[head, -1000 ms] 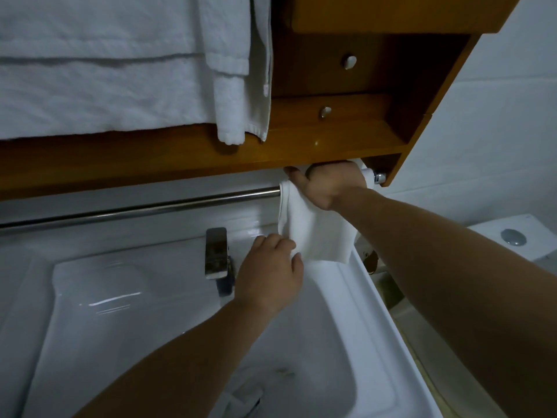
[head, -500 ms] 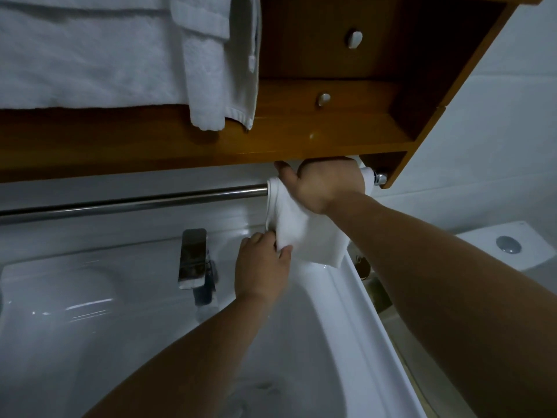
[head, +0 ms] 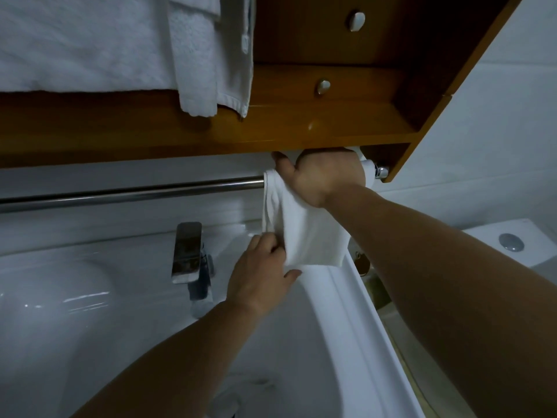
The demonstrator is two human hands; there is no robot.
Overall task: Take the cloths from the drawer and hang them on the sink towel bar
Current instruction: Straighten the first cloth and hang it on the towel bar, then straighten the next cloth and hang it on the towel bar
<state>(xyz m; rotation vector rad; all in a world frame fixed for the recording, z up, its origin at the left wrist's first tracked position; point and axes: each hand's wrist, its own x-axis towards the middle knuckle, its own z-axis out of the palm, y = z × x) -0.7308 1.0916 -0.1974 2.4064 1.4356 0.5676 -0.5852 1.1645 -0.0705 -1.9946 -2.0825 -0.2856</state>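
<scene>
Currently in hand: the hanging step; one cloth (head: 310, 233) is going over the bar (head: 135, 193) and is being straightened.
Cloth's place: it is draping over the right end of the bar, just under the wooden shelf (head: 301, 128), and its lower edge is hanging above the right rim of the sink (head: 346, 297).
Right hand (head: 324, 176): it is lying on top of the cloth at the bar with the thumb stretching left. The fingers are reaching behind the shelf edge, so I cannot tell whether they are curling round anything.
Left hand (head: 259, 279): it is pinching the cloth's lower left edge with curled fingers, just right of the tap (head: 187, 251).
Cloth's look: white, thin and limp, it is bunching into folds along its left side while the right part is hanging flatter. It is looking smoother than the thick towels (head: 90, 43) on the shelf.
Progress, as I judge it: this cloth is nearly hung, and most of the bar is showing bare metal.
Next move, likely: the left hand is needing to draw the bunched edge leftward and down while the right is steadying the top. A hard tug is risking the cloth sliding off into the sink.
</scene>
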